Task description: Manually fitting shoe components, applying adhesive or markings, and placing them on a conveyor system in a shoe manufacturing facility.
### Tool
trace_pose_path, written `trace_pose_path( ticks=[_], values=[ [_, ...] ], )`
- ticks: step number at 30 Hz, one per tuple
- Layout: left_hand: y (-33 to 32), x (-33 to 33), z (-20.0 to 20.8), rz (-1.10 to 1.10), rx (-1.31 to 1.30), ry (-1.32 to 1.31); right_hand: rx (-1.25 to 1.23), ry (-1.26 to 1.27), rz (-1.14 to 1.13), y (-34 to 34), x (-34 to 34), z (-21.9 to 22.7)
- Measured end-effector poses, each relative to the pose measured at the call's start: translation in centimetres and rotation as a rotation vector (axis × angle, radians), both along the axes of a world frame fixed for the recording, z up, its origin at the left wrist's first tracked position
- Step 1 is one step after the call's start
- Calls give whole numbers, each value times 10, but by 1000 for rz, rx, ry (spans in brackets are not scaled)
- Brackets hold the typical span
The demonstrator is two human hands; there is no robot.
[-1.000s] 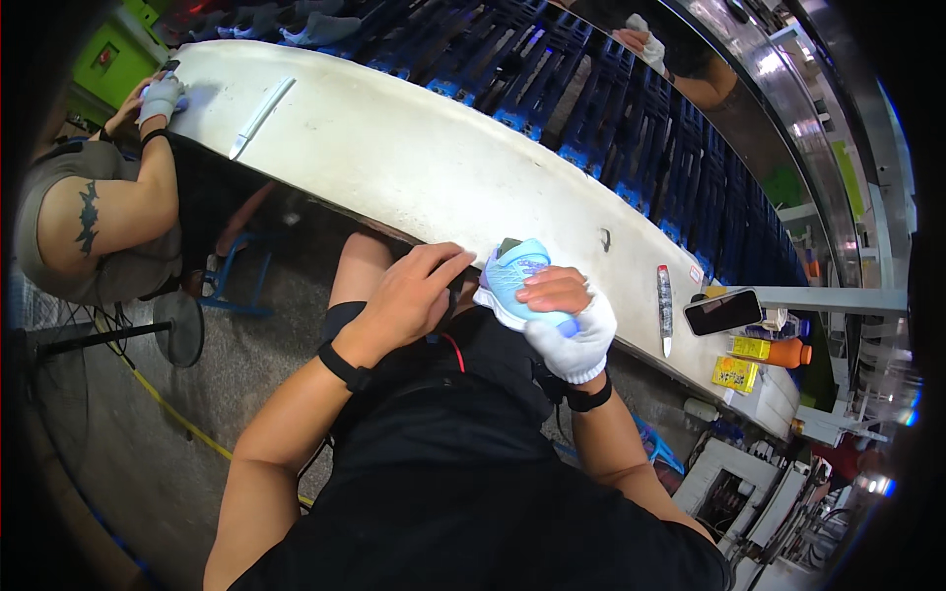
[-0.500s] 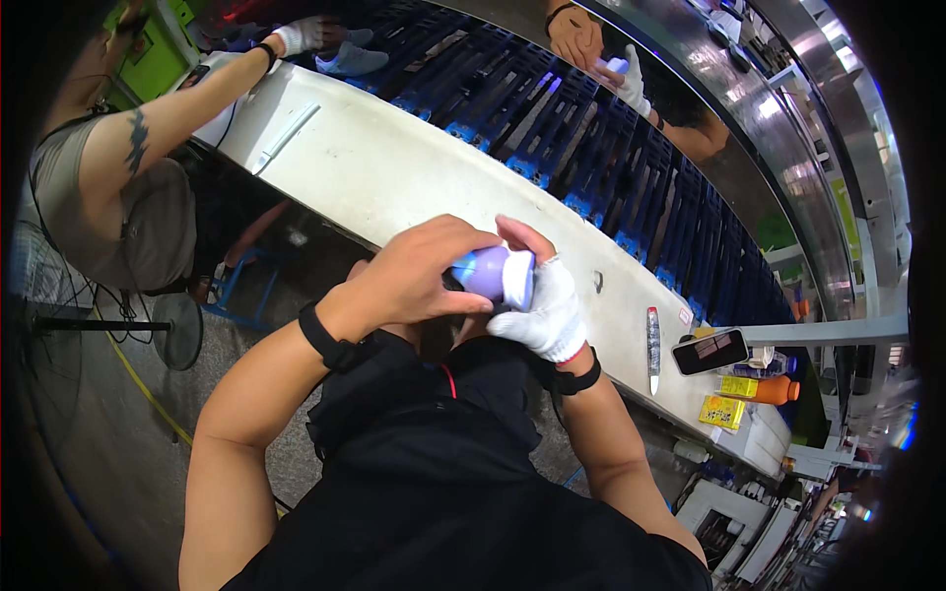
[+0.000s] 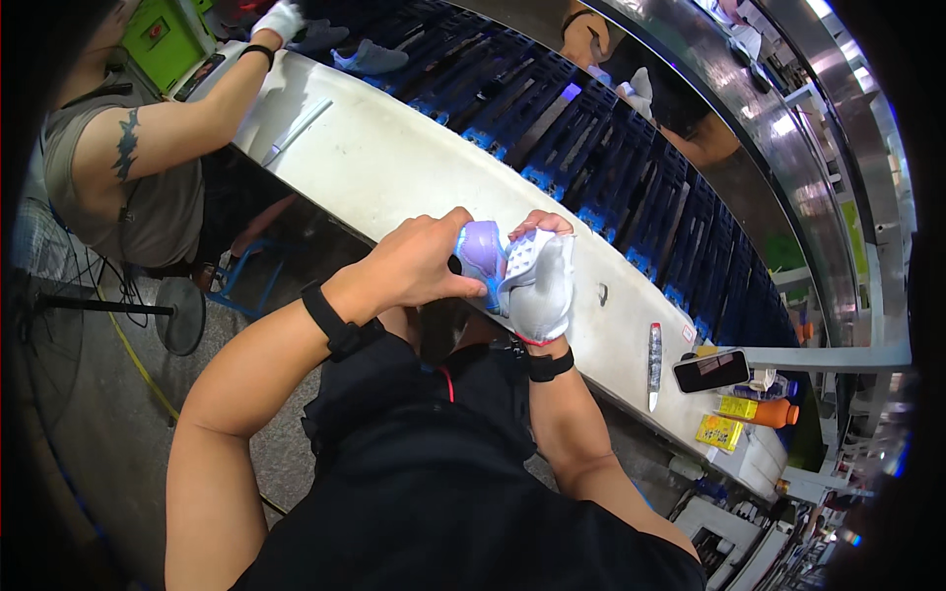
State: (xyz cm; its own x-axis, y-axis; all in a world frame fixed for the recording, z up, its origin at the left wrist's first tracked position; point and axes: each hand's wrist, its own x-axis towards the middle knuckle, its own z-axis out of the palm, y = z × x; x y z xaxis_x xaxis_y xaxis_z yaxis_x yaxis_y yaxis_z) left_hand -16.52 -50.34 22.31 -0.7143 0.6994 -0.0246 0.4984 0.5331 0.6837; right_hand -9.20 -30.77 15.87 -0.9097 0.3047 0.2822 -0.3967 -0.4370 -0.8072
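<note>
My bare left hand [image 3: 419, 261] is closed on one end of a small purple and light-blue shoe [image 3: 481, 246], thumb below and fingers above. My right hand [image 3: 543, 291], in a white glove with bare fingertips, grips the other end, where the white patterned sole shows. The shoe is held up in front of me at the near edge of the white bench [image 3: 384, 163], and the hands cover part of it.
A slatted dark-blue conveyor [image 3: 552, 138] runs behind the bench, carrying a grey shoe [image 3: 371, 57]. Right: a knife-like tool [image 3: 654, 366], phone [image 3: 711, 371], orange bottle [image 3: 776, 413] and yellow carton [image 3: 719, 432]. Left: a pale tool [image 3: 296, 131] and a seated co-worker's arm [image 3: 187, 133].
The shoe has turned in my hands, so its patterned sole now shows. My right hand has rotated more upright. The co-worker's gloved hand has moved back from the shoes on the conveyor.
</note>
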Motion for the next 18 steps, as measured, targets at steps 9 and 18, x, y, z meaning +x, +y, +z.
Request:
trace_pose_path(
  ticks=[9,18],
  values=[
    [52,14,28,-137,-71,272,268,-66,-114,24,20,2],
    [79,32,20,-311,57,407,45,-152,-48,40,48,21]
  ],
)
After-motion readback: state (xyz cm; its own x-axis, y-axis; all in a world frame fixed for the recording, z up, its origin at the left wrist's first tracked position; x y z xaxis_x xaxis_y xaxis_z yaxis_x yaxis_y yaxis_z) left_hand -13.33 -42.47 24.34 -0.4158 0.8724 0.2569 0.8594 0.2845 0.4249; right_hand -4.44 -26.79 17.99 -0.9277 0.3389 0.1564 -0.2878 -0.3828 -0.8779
